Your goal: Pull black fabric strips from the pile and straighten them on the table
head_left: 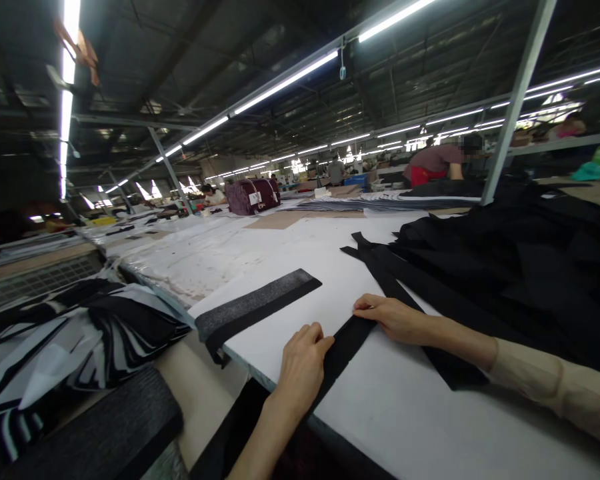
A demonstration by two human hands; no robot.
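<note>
Black strip, right hand pinching far end, left hand at edge, grip unclear

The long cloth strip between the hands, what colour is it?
Black: the long cloth strip shows best in the head view.

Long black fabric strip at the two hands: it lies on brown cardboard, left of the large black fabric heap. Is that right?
Wrong surface: the head view shows the strip on the white work surface, left of the heap as you said.
</note>
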